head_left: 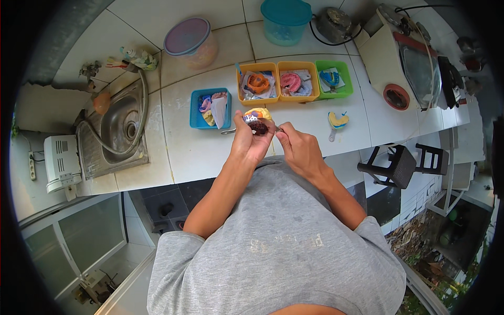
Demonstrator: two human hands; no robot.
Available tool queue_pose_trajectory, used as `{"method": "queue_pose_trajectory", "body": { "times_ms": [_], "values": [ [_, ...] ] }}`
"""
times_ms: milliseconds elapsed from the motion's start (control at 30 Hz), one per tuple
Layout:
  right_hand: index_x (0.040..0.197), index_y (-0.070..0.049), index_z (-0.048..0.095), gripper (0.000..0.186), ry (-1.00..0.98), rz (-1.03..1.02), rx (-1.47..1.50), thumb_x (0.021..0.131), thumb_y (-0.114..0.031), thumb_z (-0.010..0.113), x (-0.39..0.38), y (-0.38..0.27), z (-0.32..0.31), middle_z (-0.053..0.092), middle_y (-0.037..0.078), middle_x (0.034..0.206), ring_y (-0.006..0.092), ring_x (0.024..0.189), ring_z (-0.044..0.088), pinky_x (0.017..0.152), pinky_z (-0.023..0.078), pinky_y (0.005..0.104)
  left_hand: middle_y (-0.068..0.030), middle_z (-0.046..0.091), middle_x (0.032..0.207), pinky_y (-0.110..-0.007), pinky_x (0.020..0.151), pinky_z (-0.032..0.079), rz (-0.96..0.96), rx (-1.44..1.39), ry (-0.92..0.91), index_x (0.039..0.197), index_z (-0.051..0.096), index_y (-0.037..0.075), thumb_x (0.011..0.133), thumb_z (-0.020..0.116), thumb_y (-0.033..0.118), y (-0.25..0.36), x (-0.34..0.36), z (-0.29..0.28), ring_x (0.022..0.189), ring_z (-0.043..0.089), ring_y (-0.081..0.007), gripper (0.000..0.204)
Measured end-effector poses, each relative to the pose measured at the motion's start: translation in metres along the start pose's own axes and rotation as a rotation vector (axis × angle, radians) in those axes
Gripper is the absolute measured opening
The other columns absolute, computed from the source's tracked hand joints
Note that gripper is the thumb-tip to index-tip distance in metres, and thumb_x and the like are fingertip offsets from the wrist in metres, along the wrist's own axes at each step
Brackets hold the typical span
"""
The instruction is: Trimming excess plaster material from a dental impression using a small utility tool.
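My left hand point(249, 144) is closed round a dental impression tray point(251, 119) with perforated metal and yellow, orange and purple material. A dark red lump point(258, 127) lies against the tray in the same hand. A shiny metal piece, perhaps a handle point(228, 132), sticks out to the left of that hand. Beside it, my right hand point(303, 152) pinches the end of a slim metallic thing point(278, 129) that meets the dark lump; its kind is hard to make out. To the right, a yellow and blue dental impression point(338, 121) in a handled tray lies on the counter.
Behind the hands stand a blue basket point(195, 125), two yellow baskets point(257, 100) and a green one point(344, 93), holding dental impressions and papers. Two lidded tubs point(187, 37) are farther back. A steel sink point(113, 157) lies left, a cream machine point(386, 68) right, and black stools point(401, 167) below.
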State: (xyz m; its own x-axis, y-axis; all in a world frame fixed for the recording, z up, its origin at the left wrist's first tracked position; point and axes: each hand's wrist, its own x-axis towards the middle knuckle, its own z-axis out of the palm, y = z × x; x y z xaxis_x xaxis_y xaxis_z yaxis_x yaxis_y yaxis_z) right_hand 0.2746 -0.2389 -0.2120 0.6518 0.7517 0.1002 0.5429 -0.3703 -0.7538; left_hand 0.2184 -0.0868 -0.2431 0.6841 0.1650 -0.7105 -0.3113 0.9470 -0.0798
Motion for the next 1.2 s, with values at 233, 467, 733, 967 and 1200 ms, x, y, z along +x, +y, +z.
{"method": "queue_pose_trajectory", "body": {
  "times_ms": [233, 467, 733, 967, 1200],
  "values": [
    [0.1, -0.002, 0.059, 0.025, 0.139, -0.027, 0.193, 0.101, -0.026, 0.054, 0.01, -0.014, -0.04, 0.065, 0.017, 0.078, 0.0359, 0.068, 0.065, 0.06, 0.05, 0.04, -0.0162, 0.055, 0.109, -0.046, 0.089, 0.056, -0.175, 0.266, -0.073, 0.13, 0.037, 0.001, 0.099, 0.046, 0.054, -0.003, -0.031, 0.023, 0.103, 0.057, -0.0404, 0.063],
    [0.097, -0.003, 0.061, 0.026, -0.119, -0.178, -0.064, 0.099, -0.029, 0.056, 0.01, -0.013, -0.036, 0.065, 0.011, 0.08, 0.0316, 0.067, 0.065, 0.057, 0.05, 0.0355, -0.0097, 0.059, 0.09, -0.043, 0.078, 0.054, -0.162, 0.288, -0.007, 0.092, 0.055, 0.004, 0.095, 0.049, 0.042, -0.001, -0.014, 0.006, 0.084, 0.059, -0.0238, 0.038],
    [0.092, -0.003, 0.061, 0.029, 0.172, -0.418, 0.039, 0.099, -0.03, 0.057, 0.01, -0.019, -0.034, 0.062, 0.008, 0.07, 0.0262, 0.052, 0.06, 0.049, 0.047, 0.035, -0.01, 0.057, 0.079, -0.039, 0.07, 0.052, -0.179, 0.262, -0.009, 0.087, 0.055, 0.004, 0.094, 0.05, 0.04, -0.004, -0.017, 0.014, 0.074, 0.057, -0.0229, 0.036],
    [0.088, -0.003, 0.062, 0.034, 0.183, -0.37, 0.167, 0.101, -0.033, 0.055, 0.007, -0.024, -0.042, 0.061, 0.008, 0.07, 0.0232, 0.052, 0.059, 0.048, 0.045, 0.0321, -0.0102, 0.057, 0.08, -0.039, 0.07, 0.052, -0.268, 0.195, -0.007, 0.089, 0.056, 0.005, 0.096, 0.046, 0.043, -0.004, -0.012, 0.007, 0.077, 0.057, -0.0227, 0.04],
    [0.088, 0.0, 0.064, 0.033, 0.029, -0.247, 0.053, 0.091, -0.033, 0.068, 0.011, -0.008, -0.023, 0.062, 0.01, 0.069, 0.0245, 0.053, 0.06, 0.05, 0.046, 0.0342, -0.0103, 0.055, 0.08, -0.04, 0.072, 0.053, -0.133, 0.352, -0.023, 0.091, 0.054, 0.004, 0.098, 0.044, 0.045, -0.012, -0.012, 0.01, 0.076, 0.056, -0.0234, 0.043]
  ]
}}
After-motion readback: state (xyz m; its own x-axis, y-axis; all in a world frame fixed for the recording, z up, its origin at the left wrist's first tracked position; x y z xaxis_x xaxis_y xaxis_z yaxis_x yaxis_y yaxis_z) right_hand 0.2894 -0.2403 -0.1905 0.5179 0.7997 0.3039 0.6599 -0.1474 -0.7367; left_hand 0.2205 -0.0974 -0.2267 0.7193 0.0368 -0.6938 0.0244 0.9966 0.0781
